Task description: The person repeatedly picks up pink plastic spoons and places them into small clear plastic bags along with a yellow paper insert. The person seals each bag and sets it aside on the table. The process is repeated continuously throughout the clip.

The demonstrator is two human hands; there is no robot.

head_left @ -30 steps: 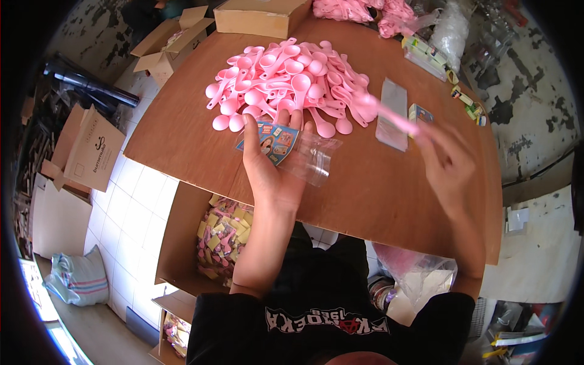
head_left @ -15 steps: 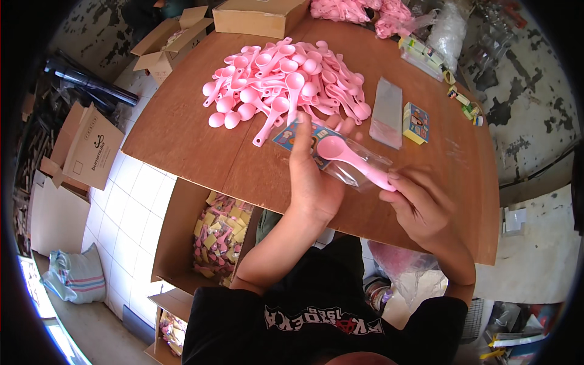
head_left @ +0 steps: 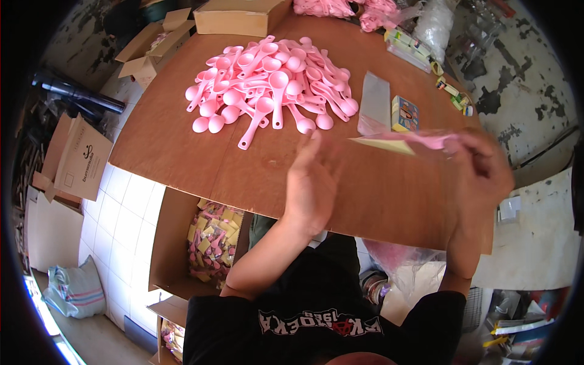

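My right hand (head_left: 483, 173) is raised over the right side of the table, closed on a clear packet with a pink measuring spoon (head_left: 435, 141) and a card (head_left: 389, 145) whose pale yellow side shows; motion smears it. My left hand (head_left: 311, 185) is near the front edge of the table, thumb up and apart from the blurred fingers, nothing held in it. Beyond it lies a heap of pink measuring spoons (head_left: 278, 85). A stack of clear plastic bags (head_left: 375, 100) and a small pile of printed cards (head_left: 405, 114) lie behind the packet.
The brown wooden table (head_left: 182, 143) spans the middle. Below its front edge, an open carton (head_left: 173, 243) holds several packed spoons. A closed cardboard box (head_left: 240, 17) and pink bundles (head_left: 383, 13) sit at the back. Another open carton (head_left: 85, 158) stands on the left.
My right hand has swung right and away from me with the packet, which has left my left hand. The spoon, which pointed toward my right hand over the card, is now seen edge-on.
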